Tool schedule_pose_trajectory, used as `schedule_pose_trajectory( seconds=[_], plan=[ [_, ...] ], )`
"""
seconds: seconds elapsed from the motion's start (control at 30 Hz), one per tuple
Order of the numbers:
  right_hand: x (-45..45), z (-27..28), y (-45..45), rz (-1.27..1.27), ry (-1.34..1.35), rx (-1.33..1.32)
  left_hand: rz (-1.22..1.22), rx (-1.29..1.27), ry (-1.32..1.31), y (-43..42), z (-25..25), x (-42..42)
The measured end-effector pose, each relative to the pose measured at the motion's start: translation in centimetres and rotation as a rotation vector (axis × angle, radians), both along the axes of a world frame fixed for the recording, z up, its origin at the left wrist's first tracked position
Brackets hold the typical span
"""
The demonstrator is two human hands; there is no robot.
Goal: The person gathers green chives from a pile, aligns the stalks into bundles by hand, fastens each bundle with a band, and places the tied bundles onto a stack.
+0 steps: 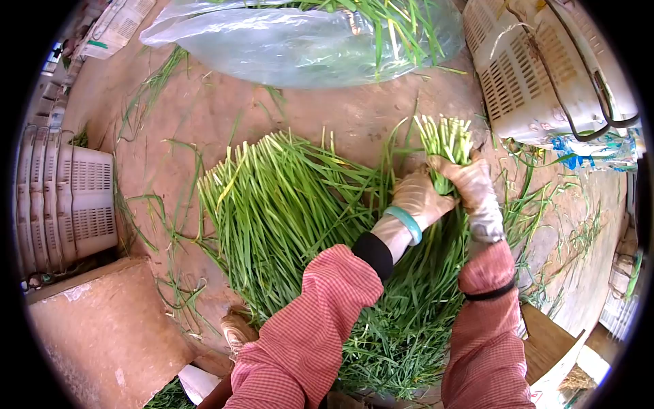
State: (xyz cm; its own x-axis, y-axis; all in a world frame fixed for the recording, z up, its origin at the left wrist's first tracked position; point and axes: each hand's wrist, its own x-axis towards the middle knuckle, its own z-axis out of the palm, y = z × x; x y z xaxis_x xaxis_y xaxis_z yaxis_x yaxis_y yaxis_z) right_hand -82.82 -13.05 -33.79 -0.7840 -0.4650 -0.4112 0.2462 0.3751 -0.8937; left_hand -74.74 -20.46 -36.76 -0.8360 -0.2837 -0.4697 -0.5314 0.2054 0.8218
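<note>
My left hand (417,199) and my right hand (472,183), both in thin, pale, soiled gloves, are closed round a bunch of garlic chives (444,136). Its whitish cut ends point away from me, and its green leaves hang down toward me between my forearms. A jade-coloured bangle (405,225) circles my left wrist. Left of my hands lies a large heap of garlic chives (279,211) with its pale ends lined up at the far side. Loose green leaves (395,354) are piled below my arms.
A clear plastic bag (272,48) with chives lies at the far side. White plastic crates stand at right (538,75) and left (92,194). A brown block (109,334) is at lower left, a wooden board (545,341) at lower right. Stray leaves litter the floor (327,109).
</note>
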Motion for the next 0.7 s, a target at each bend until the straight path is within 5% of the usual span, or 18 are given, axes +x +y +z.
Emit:
schedule_pose_trajectory(
  seconds=[0.03,0.07,0.1,0.17,0.23,0.3,0.33,0.37,0.43,0.5,0.57,0.67,0.7],
  plan=[
    [-0.6,-2.0,0.2,-0.092,-0.073,-0.113,-0.123,-0.103,-0.219,-0.5,0.5,-0.2],
    [-1.6,-3.6,0.5,-0.091,-0.123,-0.068,-0.167,-0.252,-0.168,-0.7,0.7,0.7],
    [-2.6,-5.0,0.7,-0.093,-0.176,-0.023,0.018,-0.218,-0.027,-1.2,0.4,1.8],
    [-4.3,-8.1,0.8,-0.105,-0.283,0.217,0.637,0.348,0.300,-3.9,-3.1,2.4],
    [-2.9,-8.3,-0.3,-0.097,-0.174,0.210,0.619,0.501,0.197,-5.6,-4.0,1.7],
    [-1.6,-5.8,-1.5,-0.002,-0.263,0.046,0.355,0.550,0.154,-5.1,-4.3,1.0],
    [-1.4,-6.2,-1.5,0.038,-0.270,-0.006,0.330,0.560,0.049,-4.3,-8.0,0.1],
    [-1.1,-6.4,-1.1,0.037,-0.268,-0.003,0.084,0.669,0.138,-3.8,-6.0,0.7],
    [-0.2,-5.5,0.1,0.160,-0.148,-0.002,0.172,0.543,0.213,-2.0,-3.3,2.7],
    [2.3,1.4,1.4,0.168,-0.089,-0.023,0.099,0.056,0.329,0.1,-1.1,4.1],
    [5.0,9.1,2.6,0.060,0.098,-0.048,0.061,-0.316,0.465,1.6,5.8,5.3],
    [8.4,21.7,6.8,0.064,0.392,-0.099,0.004,-0.246,0.959,3.3,19.4,6.8],
    [10.5,24.5,8.7,-0.013,0.450,-0.327,-0.058,-0.206,1.078,3.9,24.3,7.5]
  ],
)
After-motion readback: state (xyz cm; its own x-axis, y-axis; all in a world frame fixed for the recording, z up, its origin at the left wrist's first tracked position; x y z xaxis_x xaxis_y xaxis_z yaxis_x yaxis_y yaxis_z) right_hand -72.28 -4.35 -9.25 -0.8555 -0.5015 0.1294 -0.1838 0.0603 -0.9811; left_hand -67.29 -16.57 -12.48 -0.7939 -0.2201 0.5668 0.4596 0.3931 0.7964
